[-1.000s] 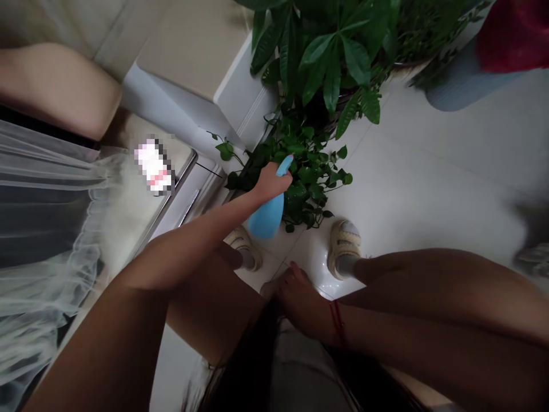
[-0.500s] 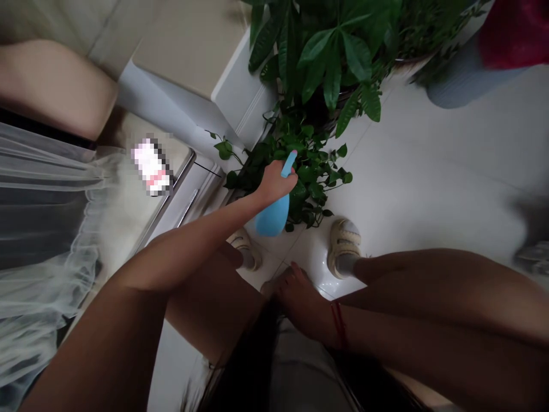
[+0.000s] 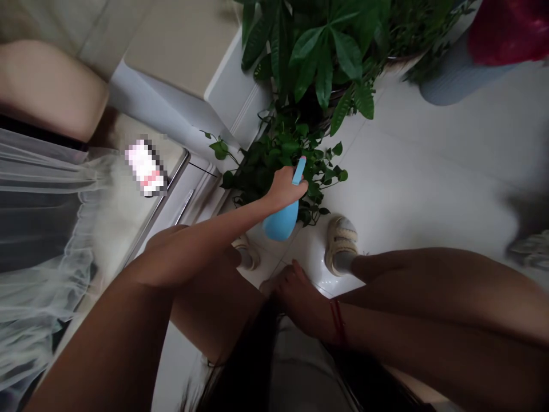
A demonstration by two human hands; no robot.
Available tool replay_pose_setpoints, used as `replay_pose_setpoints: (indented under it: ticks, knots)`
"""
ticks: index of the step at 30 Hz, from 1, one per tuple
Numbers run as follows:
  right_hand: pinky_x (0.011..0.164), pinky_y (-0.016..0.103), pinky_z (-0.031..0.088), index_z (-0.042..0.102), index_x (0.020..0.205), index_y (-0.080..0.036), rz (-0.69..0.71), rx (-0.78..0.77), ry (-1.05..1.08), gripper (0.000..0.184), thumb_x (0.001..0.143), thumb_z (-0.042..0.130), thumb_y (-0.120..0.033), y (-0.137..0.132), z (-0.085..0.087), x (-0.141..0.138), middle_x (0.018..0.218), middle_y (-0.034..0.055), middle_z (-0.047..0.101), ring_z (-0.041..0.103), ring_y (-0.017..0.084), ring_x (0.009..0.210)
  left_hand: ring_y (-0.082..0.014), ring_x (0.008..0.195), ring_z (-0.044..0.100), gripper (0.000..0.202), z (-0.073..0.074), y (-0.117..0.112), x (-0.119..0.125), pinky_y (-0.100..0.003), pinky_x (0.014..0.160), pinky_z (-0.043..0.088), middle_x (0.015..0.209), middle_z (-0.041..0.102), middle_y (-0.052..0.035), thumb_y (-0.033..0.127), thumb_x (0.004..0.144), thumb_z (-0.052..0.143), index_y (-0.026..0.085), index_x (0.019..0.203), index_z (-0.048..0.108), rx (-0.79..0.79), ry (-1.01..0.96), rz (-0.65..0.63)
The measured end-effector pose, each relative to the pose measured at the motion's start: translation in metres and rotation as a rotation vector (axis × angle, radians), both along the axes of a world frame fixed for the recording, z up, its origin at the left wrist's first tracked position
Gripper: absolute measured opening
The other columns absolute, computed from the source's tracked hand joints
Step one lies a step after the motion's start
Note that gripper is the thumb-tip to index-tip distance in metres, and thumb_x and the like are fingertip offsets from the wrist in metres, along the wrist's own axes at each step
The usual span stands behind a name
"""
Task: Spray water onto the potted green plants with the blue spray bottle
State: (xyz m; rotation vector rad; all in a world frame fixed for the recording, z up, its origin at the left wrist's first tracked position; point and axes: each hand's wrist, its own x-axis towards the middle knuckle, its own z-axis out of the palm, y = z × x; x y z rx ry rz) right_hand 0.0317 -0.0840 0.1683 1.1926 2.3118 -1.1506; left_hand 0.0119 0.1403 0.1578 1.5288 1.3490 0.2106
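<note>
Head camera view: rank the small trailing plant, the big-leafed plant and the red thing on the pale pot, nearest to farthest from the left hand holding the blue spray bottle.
From the left hand gripping the blue spray bottle:
1. Small trailing plant, right under and around the hand.
2. Big-leafed plant, behind it, farther up the picture.
3. Red thing on the pale pot, far upper right corner.

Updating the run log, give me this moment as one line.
left hand: grips blue spray bottle | nozzle over small leafy plant | right hand: empty, resting near lap | floor: white tile
</note>
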Motion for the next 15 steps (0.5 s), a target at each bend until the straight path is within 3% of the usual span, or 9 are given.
replay_pose_setpoints:
  ticks: [5,15]
  knots:
    - [0.138,0.067,0.041,0.087,0.121,-0.011,-0.036,0.0,0.007,0.029,0.109,0.062,-0.012,0.0,0.001,0.002,0.116,0.0221,0.087,0.081,0.036,0.121,-0.0315,0.092,0.073,0.033,0.005,-0.004,0.003,-0.04,0.088,0.054,0.071,0.058,-0.0056,0.003,0.093,0.069,0.023,0.071,0.055,0.017,0.049,-0.081]
    - [0.135,0.057,0.047,0.089,0.116,-0.01,-0.027,0.036,0.015,0.026,0.107,0.065,-0.009,0.0,0.008,-0.002,0.108,0.0209,0.088,0.083,0.032,0.116,-0.0258,0.092,0.078,0.027,-0.008,-0.043,0.001,-0.031,0.088,0.058,0.081,0.075,-0.0079,0.006,0.094,0.066,0.02,0.071,0.063,0.039,0.212,-0.186]
